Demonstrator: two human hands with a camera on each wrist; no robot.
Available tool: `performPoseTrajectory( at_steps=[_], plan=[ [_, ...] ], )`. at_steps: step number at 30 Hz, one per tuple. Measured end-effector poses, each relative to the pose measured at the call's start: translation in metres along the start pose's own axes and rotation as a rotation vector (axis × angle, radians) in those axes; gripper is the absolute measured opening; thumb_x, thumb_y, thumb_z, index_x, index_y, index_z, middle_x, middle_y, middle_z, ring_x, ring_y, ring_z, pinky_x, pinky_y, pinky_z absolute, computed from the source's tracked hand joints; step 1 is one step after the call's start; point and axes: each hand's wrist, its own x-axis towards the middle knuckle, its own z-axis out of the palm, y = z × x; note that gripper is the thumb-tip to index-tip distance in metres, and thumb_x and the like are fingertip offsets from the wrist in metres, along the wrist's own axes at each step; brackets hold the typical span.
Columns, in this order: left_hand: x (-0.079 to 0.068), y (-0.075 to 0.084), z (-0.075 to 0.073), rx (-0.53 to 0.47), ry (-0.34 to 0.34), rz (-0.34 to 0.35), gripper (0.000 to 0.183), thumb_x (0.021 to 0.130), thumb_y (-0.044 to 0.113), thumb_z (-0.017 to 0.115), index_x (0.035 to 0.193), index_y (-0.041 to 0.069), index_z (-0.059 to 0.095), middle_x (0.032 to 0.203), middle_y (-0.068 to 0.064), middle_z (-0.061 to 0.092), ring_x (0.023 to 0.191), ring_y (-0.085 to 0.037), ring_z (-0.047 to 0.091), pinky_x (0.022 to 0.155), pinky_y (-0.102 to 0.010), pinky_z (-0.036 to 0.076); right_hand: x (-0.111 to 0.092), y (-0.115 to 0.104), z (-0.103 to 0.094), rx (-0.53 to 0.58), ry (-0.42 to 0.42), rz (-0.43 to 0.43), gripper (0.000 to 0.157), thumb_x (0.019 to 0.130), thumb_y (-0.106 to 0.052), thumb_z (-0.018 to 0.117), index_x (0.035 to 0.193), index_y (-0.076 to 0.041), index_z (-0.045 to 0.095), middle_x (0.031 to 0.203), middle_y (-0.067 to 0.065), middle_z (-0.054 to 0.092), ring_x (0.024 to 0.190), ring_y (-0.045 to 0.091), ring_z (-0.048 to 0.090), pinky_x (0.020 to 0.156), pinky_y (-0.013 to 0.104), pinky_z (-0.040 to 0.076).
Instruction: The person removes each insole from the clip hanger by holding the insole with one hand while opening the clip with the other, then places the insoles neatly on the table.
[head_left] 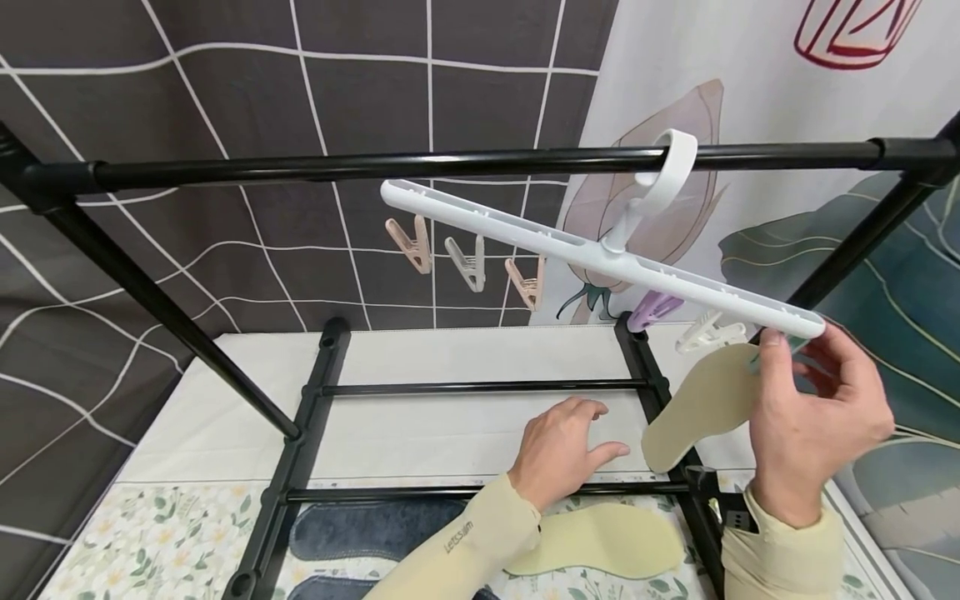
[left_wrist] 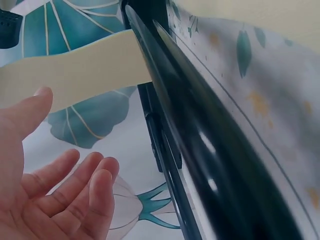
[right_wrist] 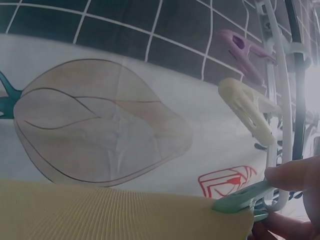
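My right hand (head_left: 821, 408) pinches a green clothespin (right_wrist: 240, 197) between thumb and fingers, at the right end of a white clip hanger (head_left: 600, 254). A beige insole (head_left: 701, 408) hangs at an angle from beside that hand, its upper edge at the clothespin's tip in the right wrist view. My left hand (head_left: 558, 450) is held apart from it over the lower rack, fingers loosely bent and nothing in them. Below the left hand lies a second, pale yellow insole (head_left: 611, 540), partly covered by the sleeve.
The hanger hooks over a black top bar (head_left: 375, 165). Other clips hang from it, among them a purple clip (head_left: 651, 310) and a white clip (head_left: 708, 332). Dark blue insoles (head_left: 375, 529) lie on the floral cloth (head_left: 157, 533). Black lower bars (head_left: 480, 387) cross the rack.
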Motion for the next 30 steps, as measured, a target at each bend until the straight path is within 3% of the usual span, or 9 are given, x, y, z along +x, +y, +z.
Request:
performPoseTrajectory(
  at_steps=[4,11,17,22,30],
  plan=[
    [0.007,0.003,0.002,0.038,-0.008,0.009,0.052,0.079,0.059,0.061,0.114,0.021,0.062,0.111,0.009,0.061,0.093,-0.005,0.06,0.068,-0.02,0.05,-0.001,-0.001,-0.001,0.013,-0.007,0.027,0.027,0.078,-0.017,0.071,0.104,-0.012,0.071,0.098,0.004,0.069,0.079,0.003,0.06,0.071,0.013,0.046],
    [0.019,0.01,0.009,0.049,-0.055,0.02,0.06,0.078,0.06,0.062,0.122,0.02,0.059,0.106,0.007,0.061,0.087,-0.006,0.06,0.064,-0.019,0.05,-0.001,0.003,0.001,0.026,-0.01,0.035,0.025,0.078,-0.016,0.071,0.103,-0.011,0.072,0.092,0.0,0.07,0.071,0.001,0.058,0.069,0.012,0.046],
    [0.025,0.023,0.017,0.045,-0.126,0.02,0.075,0.078,0.064,0.058,0.135,0.016,0.047,0.128,0.004,0.053,0.113,-0.009,0.053,0.084,-0.024,0.049,0.002,0.021,0.0,-0.001,-0.043,-0.073,0.025,0.081,-0.022,0.07,0.106,-0.016,0.071,0.092,0.004,0.07,0.07,0.001,0.061,0.067,0.012,0.049],
    [0.028,0.033,0.021,0.014,-0.154,0.035,0.085,0.077,0.067,0.057,0.141,0.014,0.039,0.135,0.004,0.047,0.122,-0.008,0.045,0.092,-0.024,0.044,0.0,0.022,-0.002,0.004,-0.051,-0.078,0.025,0.081,-0.021,0.07,0.106,-0.015,0.071,0.092,0.004,0.07,0.072,0.002,0.063,0.068,0.012,0.05],
    [0.035,0.041,0.026,-0.015,-0.13,0.085,0.093,0.075,0.066,0.06,0.145,0.013,0.029,0.139,0.004,0.041,0.124,-0.008,0.042,0.096,-0.022,0.04,-0.003,0.006,0.002,0.023,-0.025,0.098,0.024,0.077,-0.019,0.075,0.1,-0.014,0.073,0.092,0.002,0.071,0.076,0.003,0.066,0.071,0.014,0.051]
  ],
)
